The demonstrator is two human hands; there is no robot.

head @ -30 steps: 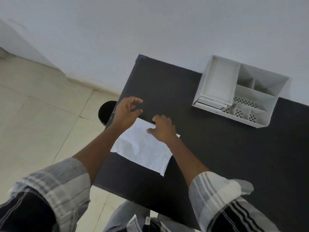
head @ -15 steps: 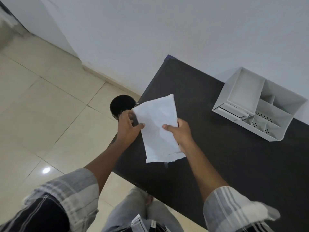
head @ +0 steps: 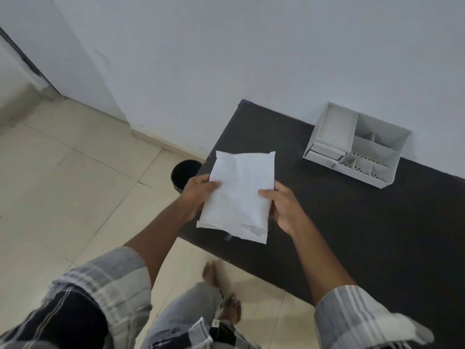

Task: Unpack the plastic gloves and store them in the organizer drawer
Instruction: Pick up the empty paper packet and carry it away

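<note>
Head camera, looking forward and down: we record a pale wall [head: 251, 59] filling the upper field from 10 to 2 o'clock, and a cream tiled floor [head: 63, 185] spread from 9 through 6 o'clock. A dark table [head: 377, 235] runs from centre frame toward 4 o'clock, its far edge against the wall.

We note a white organizer [head: 357, 144] standing on the table at 2 o'clock, close to the wall. It has one large open bay on its left side, smaller divided bays on its right, some with perforated floors, and a shallow drawer [head: 325, 152] low on its near left face. Whether that drawer is slightly pulled out we cannot tell.

At frame centre we find a white packet [head: 239, 195], creased and rectangular, held up above the near left corner of the table and well apart from the organizer. Its lower edge looks ragged. The gloves themselves are not visible to us.

The left hand [head: 198, 195] grips the packet's left edge, thumb across the front face and fingers behind. The right hand [head: 284, 207] grips the right edge likewise, thumb on the front, fingers curled behind.

Both forearms carry rolled plaid sleeves [head: 108, 280] at 7 and 5 o'clock. A round black bin [head: 183, 172] stands on the floor just beside the table's left edge, behind the left hand. Bare feet [head: 226, 303] show at 6 o'clock, blurred.
</note>
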